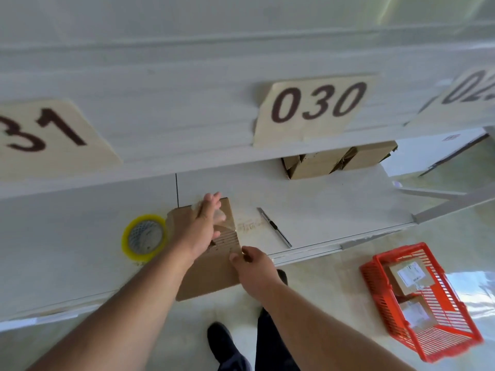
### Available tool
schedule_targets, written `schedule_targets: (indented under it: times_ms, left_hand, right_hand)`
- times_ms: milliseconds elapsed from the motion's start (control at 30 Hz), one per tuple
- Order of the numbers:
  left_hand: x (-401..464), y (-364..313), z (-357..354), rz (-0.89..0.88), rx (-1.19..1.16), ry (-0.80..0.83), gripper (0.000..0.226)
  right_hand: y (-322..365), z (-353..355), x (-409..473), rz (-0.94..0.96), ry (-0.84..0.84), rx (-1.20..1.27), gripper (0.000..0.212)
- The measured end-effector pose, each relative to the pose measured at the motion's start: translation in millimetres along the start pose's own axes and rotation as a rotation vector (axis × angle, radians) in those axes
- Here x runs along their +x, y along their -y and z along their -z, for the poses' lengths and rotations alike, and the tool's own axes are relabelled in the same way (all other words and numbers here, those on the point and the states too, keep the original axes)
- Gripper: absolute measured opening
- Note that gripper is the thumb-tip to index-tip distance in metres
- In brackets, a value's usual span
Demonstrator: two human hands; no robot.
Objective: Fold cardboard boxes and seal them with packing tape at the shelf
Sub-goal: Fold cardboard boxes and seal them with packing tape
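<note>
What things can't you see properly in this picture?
Head view only:
- Brown cardboard box: top covered by left hand.
- Cream number sign: cut by left edge.
- Labels in red plastic basket: too small.
- Brown boxes behind: half hidden under white shelf.

White shelf [308,210] runs across view, upper tier above it. Cream number cards on upper edge: "030" [316,108], partial "31" [45,135] at left, blurred third card [466,95] at right. Floor [334,303] pale, glossy, reflecting light at right. Red wire basket [428,303] stands on floor right of shelf. Bright, even lighting; streak of glare top right.
</note>
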State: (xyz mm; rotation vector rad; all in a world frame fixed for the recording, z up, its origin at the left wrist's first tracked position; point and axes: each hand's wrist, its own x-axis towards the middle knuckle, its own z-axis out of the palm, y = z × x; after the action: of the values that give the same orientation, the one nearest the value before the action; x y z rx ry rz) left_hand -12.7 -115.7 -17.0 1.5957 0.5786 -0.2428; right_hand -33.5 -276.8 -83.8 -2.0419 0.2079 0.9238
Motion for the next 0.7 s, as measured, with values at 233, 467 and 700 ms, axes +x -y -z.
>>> schedule_targets:
  times_ms: [233,467,700]
  left_hand:
    - [-23.9,19.4,1.2,-0.066,-0.101,-0.031,0.056]
    - [-27.1,32.9,-16.1,-0.151,0.007,-0.068,0.057]
    - [-31.8,42.9,14.6,-0.054,0.004,-0.186,0.055]
  right_hand:
    - [16.2,-8.5,-1.9,0.037,0.010,-0.205,0.053]
    - [19.7,-11.2,1.1,0.001,0.022,-0.201,0.054]
    - [20.6,-14.1,0.3,0.030,0.023,-0.248,0.065]
